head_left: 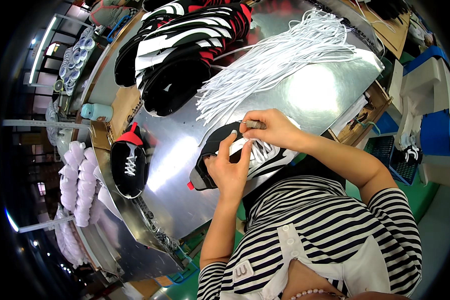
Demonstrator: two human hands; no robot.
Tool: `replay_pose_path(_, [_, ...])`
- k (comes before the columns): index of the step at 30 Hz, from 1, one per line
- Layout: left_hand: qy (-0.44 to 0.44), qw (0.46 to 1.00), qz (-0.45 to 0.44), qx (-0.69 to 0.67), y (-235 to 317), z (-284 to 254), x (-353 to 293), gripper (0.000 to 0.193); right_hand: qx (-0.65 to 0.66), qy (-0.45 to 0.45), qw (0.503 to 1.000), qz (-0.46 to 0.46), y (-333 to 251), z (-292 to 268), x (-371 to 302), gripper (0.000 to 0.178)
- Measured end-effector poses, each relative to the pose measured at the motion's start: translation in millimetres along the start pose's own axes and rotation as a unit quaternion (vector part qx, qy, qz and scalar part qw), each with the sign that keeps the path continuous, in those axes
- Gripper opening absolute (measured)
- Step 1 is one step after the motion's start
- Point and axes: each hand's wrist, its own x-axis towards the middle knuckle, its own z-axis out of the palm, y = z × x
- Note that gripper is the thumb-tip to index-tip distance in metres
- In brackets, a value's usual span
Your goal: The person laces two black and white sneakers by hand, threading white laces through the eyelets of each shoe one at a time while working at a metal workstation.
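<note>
A black, white and grey shoe upper [272,159] with a red heel tab lies on the metal table in front of me. My left hand [229,170] grips it near the ankle opening, thumb and forefinger reaching toward the white shoelace [260,150]. Over the lacing, my right hand [275,131] pinches a small tool with a ridged grey-brown grip [255,124]. Its working end is too small to make out. The fingers of both hands almost meet at the upper eyelets. Whether the right fingertips also touch the lace cannot be seen.
A laced black upper [129,167] with a red tab stands at the left. Behind are stacked uppers [185,47] and a bundle of white laces [280,60]. A pale blue cup-shaped container [97,112] stands near the left edge. Crates [437,132] stand at the right.
</note>
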Motion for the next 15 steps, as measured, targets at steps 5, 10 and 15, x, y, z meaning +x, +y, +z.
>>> replay_pose_path(5, [0.041, 0.998, 0.038, -0.025, -5, 5, -2, 0.036, -0.123, 0.049, 0.987, -0.086, -5, -8, -26, 0.022])
replay_pose_path(10, [0.032, 0.999, 0.003, -0.026, -9, 6, -6, 0.039, -0.257, -0.01, 0.964, -0.065, -17, -14, -33, 0.018])
replay_pose_path(15, [0.035, 0.999, 0.018, -0.024, -8, 4, -4, 0.038, -0.239, -0.005, 0.967, -0.086, -11, -16, -32, 0.015])
